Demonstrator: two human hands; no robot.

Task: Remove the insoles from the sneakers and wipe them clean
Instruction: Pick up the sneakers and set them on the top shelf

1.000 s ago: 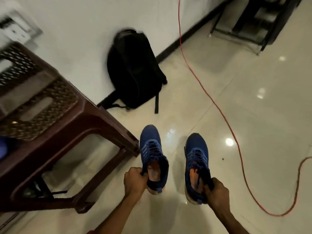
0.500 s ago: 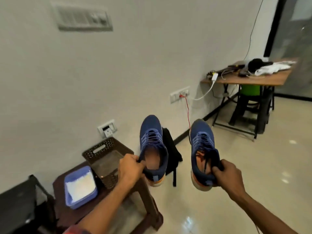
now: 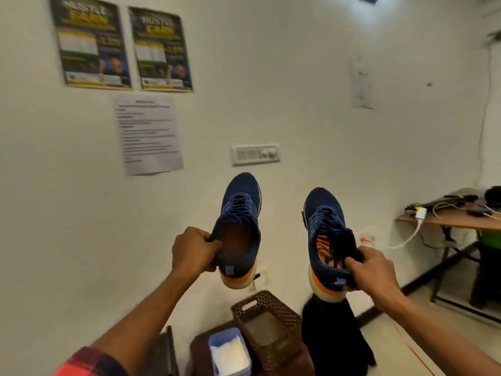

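Two blue sneakers with orange-and-white soles hang in the air in front of a white wall. My left hand (image 3: 193,251) grips the left sneaker (image 3: 240,213) by the collar at its heel. My right hand (image 3: 372,268) pinches the right sneaker (image 3: 324,229) at its heel and tongue. An orange-brown insole (image 3: 237,241) shows inside the left sneaker. An orange striped insole (image 3: 324,249) shows inside the right one, partly behind a black lace bundle.
Below the sneakers a brown stool (image 3: 202,348) carries a perforated brown basket (image 3: 267,302) and a blue tub (image 3: 230,354) of white material. A black backpack (image 3: 334,335) leans beside it. A cluttered wooden desk (image 3: 447,219) stands at the right.
Both sneakers rose from the floor to chest height in my hands. The view tilted up from the floor to the wall with its posters.
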